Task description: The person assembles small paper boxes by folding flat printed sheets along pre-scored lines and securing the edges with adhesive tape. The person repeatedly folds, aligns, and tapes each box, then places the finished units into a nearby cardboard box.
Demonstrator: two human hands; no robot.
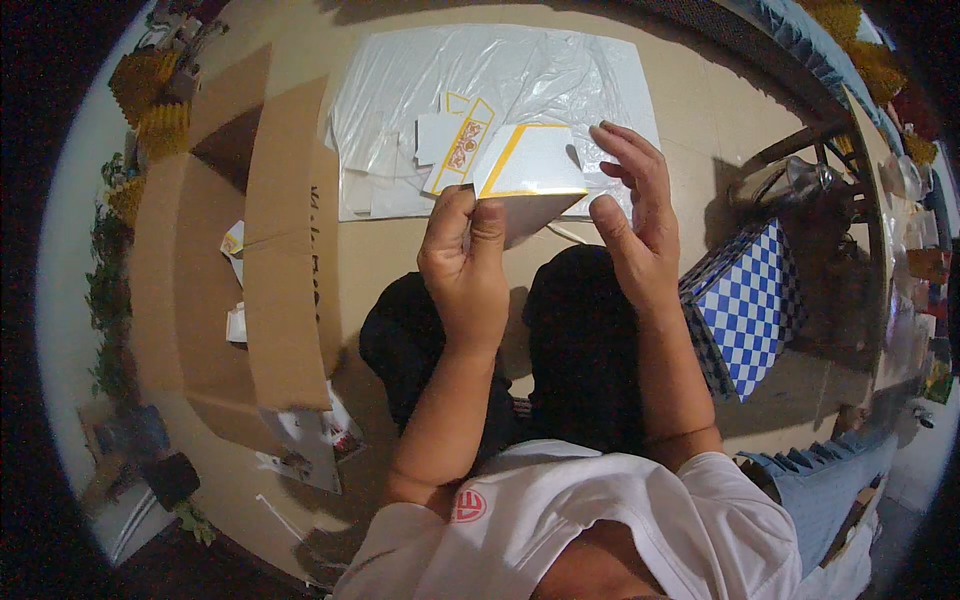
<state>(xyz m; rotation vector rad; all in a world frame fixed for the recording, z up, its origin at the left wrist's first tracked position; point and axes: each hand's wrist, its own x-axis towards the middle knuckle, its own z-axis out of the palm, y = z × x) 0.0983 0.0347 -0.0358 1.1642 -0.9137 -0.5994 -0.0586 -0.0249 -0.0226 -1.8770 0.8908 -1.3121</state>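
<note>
Above the floor, my left hand (463,255) pinches the near left corner of a folded paper carton (535,165). The carton is white with yellow lines along its edges, and its underside lies in shadow. To its right is my right hand (642,220), its fingers spread and apart from the carton. Just behind my left hand lie flat white carton blanks (436,138), one of them with a yellow printed strip (465,145). They rest on a white sheet (400,75) covered in wrinkled clear plastic.
A large brown cardboard box (288,270) stands open on my left, with small white and yellow pieces (236,322) inside. On my right sits a blue-and-white checked box (748,310), beside wooden furniture legs (835,140). My knees (580,290) are below my hands.
</note>
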